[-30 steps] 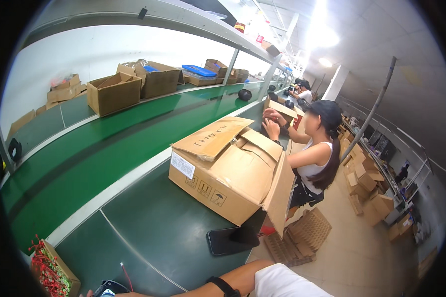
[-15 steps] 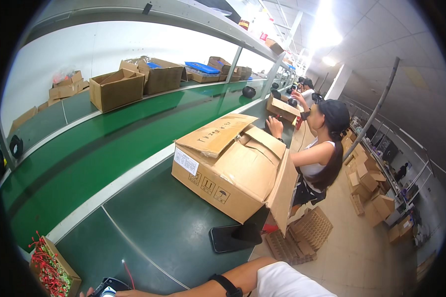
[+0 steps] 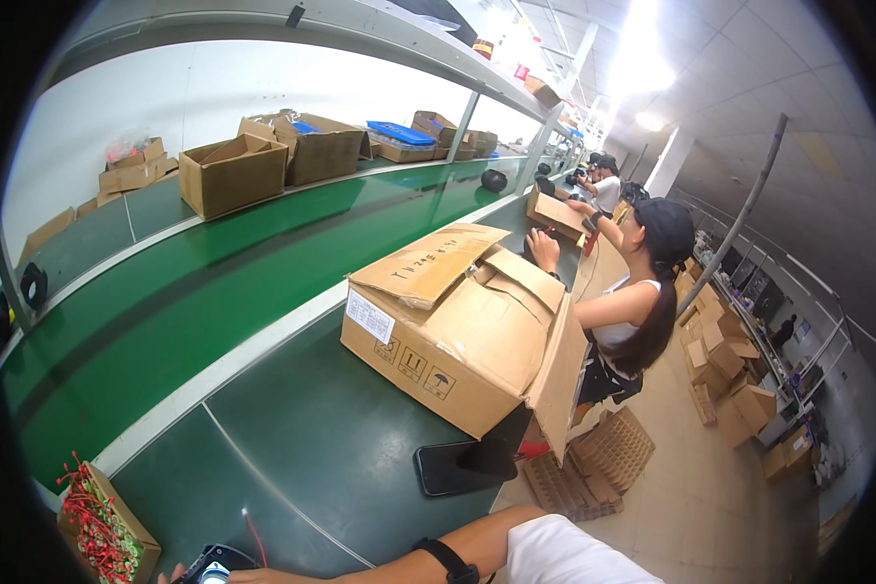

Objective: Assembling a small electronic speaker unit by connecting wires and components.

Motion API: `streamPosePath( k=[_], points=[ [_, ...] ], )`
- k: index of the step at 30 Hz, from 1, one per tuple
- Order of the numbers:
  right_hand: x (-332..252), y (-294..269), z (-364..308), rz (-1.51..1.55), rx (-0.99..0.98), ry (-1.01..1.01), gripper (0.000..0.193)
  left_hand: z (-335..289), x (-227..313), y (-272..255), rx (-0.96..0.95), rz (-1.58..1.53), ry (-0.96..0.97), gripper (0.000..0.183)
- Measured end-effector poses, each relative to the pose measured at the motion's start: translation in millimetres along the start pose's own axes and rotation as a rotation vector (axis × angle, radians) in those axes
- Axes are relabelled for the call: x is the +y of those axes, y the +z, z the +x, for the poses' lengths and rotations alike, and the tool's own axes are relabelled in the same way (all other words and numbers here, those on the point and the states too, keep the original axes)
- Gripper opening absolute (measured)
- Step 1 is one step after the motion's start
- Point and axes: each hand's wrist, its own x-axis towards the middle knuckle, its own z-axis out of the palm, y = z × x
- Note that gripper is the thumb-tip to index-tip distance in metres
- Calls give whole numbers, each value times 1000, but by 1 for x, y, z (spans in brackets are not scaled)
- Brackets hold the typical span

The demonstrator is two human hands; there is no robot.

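Observation:
My right forearm, with a black wristband (image 3: 448, 560), runs along the bottom edge from a white sleeve (image 3: 565, 555). My right hand (image 3: 190, 576) is mostly cut off by the frame edge. It rests at a small black device (image 3: 214, 563) with a blue and white part, and I cannot make out its grip. A thin red wire (image 3: 253, 533) lies just beyond it. My left hand is out of view. A small carton of red-tipped parts (image 3: 102, 526) stands left of the hand.
A large open cardboard box (image 3: 457, 326) sits on the green bench (image 3: 302, 428), with a black phone (image 3: 462, 467) at the edge. A green conveyor (image 3: 214, 292) runs behind, and more cartons (image 3: 234, 175) stand beyond. A seated person (image 3: 642, 302) works to the right.
The view has tilted a little, so the box and conveyor sit slightly higher in the picture. The seated person has raised their head. My forearm has stayed along the bottom edge.

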Motion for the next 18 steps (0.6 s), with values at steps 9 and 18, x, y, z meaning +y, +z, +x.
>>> streamPosePath(
  k=[9, 18],
  points=[
    [0, -2, 0, 11, -18, 8, 34, 0, -5, 4, 16, -165, -29, 65],
    [0, -2, 0, 15, -20, 7, 30, 0, -6, 4, 18, -159, -39, 66]
  ],
)
